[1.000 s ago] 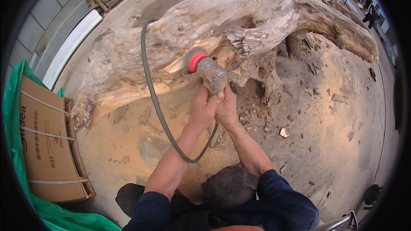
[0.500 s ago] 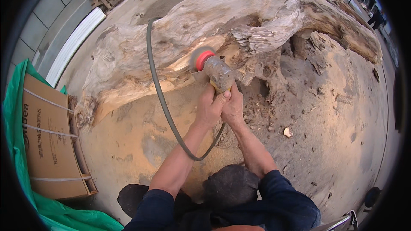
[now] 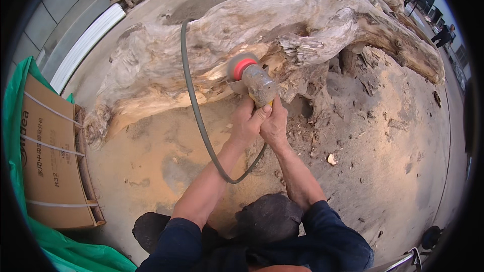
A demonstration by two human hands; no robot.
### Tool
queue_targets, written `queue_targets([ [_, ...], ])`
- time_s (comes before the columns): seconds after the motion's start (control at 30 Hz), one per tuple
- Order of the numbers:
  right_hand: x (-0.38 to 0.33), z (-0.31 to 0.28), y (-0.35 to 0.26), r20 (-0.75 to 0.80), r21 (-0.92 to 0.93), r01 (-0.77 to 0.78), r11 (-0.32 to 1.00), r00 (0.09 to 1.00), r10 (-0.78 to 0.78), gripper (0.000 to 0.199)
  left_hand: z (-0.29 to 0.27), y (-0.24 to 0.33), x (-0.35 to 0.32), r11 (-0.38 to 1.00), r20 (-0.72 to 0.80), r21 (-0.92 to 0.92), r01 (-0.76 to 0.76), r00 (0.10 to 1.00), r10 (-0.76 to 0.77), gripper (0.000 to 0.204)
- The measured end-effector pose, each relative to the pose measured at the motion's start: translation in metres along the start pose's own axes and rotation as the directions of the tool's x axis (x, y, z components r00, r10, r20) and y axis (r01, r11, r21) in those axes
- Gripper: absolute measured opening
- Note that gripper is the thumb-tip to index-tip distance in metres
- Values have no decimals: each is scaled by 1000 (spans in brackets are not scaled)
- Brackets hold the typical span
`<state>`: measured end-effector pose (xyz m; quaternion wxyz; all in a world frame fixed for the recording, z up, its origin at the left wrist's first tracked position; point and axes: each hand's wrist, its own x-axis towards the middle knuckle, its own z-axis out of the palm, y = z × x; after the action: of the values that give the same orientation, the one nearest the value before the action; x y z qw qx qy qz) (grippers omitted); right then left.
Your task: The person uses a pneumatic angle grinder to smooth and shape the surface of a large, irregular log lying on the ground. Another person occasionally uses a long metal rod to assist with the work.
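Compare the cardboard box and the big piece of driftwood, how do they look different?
The cardboard box is flat-sided and smooth, with straight edges and pale straps; the driftwood is gnarled, cracked and irregular. The box lies at the left on green sheeting, apart from both hands; the driftwood stretches across the top, where the grinder meets it. Both are brownish and sit on the sawdust-covered ground.

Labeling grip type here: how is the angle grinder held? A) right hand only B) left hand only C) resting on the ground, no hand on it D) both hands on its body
D: the left hand and right hand both wrap the rear of the angle grinder, whose disc end meets the large driftwood trunk.
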<state>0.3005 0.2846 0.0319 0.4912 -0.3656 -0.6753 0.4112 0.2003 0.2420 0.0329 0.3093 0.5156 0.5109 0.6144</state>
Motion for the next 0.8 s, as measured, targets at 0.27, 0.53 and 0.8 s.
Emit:
queue_targets([
  [0.27,27,-11,36,-154,146,-16,989,987,39,39,25,0,38,981,31,192,-22,999,17,50],
  [0.53,-12,16,2,124,-1,-28,1000,992,28,37,-12,-14,-23,996,-134,52,-72,988,79,52],
  [0.8,-22,35,-1,186,-57,56,997,981,-45,42,-34,0,-41,999,-139,-38,-38,990,33,57],
])
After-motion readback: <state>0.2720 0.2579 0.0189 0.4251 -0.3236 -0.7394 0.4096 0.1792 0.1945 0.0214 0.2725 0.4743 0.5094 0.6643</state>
